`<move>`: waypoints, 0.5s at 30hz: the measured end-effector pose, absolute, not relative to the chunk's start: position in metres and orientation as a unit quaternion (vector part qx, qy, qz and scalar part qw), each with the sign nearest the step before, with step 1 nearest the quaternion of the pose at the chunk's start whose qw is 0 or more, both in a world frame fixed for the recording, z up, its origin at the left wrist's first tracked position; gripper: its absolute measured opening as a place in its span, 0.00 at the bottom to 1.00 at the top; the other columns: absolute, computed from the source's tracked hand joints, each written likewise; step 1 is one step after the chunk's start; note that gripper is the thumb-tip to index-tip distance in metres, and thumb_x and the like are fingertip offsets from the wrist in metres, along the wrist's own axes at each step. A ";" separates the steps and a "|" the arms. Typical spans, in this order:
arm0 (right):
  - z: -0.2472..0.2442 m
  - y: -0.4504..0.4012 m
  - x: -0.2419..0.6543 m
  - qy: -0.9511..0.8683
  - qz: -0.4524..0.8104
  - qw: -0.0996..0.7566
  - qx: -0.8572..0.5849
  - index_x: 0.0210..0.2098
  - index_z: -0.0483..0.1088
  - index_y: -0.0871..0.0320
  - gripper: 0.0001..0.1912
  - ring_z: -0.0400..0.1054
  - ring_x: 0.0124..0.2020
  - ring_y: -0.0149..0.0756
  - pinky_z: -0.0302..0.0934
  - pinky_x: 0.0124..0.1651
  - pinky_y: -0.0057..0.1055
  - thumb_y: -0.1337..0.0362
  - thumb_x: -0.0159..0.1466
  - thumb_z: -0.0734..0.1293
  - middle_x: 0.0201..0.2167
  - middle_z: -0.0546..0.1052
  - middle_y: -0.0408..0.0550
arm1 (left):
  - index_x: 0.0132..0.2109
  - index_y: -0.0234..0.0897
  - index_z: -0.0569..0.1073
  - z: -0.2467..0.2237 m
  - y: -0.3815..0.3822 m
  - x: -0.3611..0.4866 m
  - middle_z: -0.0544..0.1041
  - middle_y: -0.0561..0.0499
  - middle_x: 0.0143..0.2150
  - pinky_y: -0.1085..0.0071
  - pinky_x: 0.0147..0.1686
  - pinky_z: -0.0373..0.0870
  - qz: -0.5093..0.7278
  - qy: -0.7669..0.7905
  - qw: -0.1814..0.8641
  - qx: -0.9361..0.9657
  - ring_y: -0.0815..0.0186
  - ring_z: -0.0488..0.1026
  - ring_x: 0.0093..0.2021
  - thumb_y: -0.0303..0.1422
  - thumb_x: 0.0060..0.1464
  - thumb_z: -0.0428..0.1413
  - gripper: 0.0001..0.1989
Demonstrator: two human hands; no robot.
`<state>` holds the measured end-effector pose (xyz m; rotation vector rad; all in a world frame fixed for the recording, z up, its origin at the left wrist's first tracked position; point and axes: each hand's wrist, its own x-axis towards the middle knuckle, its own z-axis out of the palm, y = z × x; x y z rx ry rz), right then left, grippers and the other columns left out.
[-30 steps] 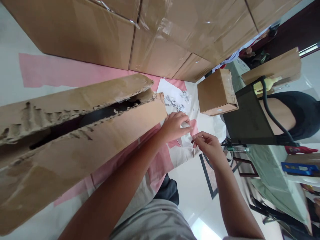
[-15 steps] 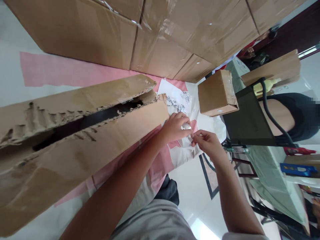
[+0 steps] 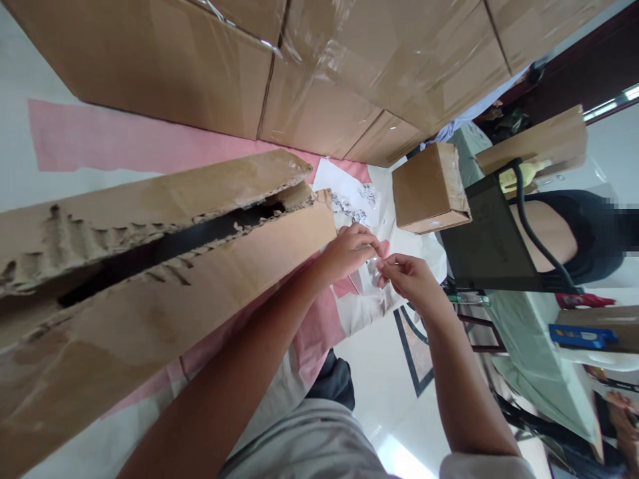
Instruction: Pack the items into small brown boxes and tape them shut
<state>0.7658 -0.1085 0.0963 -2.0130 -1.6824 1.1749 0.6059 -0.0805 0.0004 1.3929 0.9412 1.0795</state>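
My left hand [image 3: 353, 251] is over the pink and white cloth [image 3: 319, 326], its fingers bent and tips drawn together. Close to its right, my right hand [image 3: 407, 274] is closed in a pinch. What either hand holds is too small or hidden to name. A small clear, shiny piece [image 3: 372, 267] shows between the two hands. Just beyond my left hand lies a white paper [image 3: 342, 179] with several small grey-and-white crinkled pieces [image 3: 358, 215] on and beside it.
A long cardboard box [image 3: 239, 266] with a torn slit runs along my left arm. Taped cartons [image 3: 319, 80] are stacked behind. A smaller carton [image 3: 424, 189] stands beyond my right hand. At right are a chair back [image 3: 494, 239], a seated person [image 3: 564, 233] and a green-covered table [image 3: 529, 339].
A white object seen in my left hand half a second ago no longer shows. My left fingers have straightened somewhat, and my right hand has shifted slightly left. The view has turned a little.
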 end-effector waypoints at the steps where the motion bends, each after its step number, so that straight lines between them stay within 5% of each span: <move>1: 0.096 -0.109 0.767 -0.581 0.407 0.129 -0.693 0.27 0.71 0.59 0.24 0.52 0.16 0.23 0.40 0.20 0.27 0.43 0.55 0.75 0.21 0.78 0.49 | 0.38 0.48 0.81 0.000 -0.081 0.606 0.72 0.53 0.52 0.58 0.65 0.61 0.458 0.395 0.535 0.591 0.58 0.67 0.58 0.35 0.57 0.55 0.09; 5: 0.094 -0.111 0.767 -0.572 0.403 0.123 -0.703 0.29 0.72 0.59 0.22 0.50 0.17 0.23 0.39 0.20 0.26 0.46 0.56 0.75 0.21 0.78 0.48 | 0.40 0.49 0.81 0.002 -0.084 0.606 0.73 0.52 0.52 0.58 0.65 0.61 0.447 0.406 0.521 0.603 0.57 0.67 0.58 0.36 0.53 0.60 0.07; 15: 0.103 -0.104 0.773 -0.584 0.456 0.077 -0.667 0.30 0.76 0.61 0.17 0.54 0.13 0.21 0.45 0.17 0.26 0.51 0.59 0.73 0.29 0.82 0.48 | 0.38 0.48 0.79 0.009 -0.082 0.605 0.75 0.54 0.50 0.57 0.63 0.60 0.421 0.417 0.551 0.587 0.57 0.68 0.57 0.33 0.54 0.54 0.09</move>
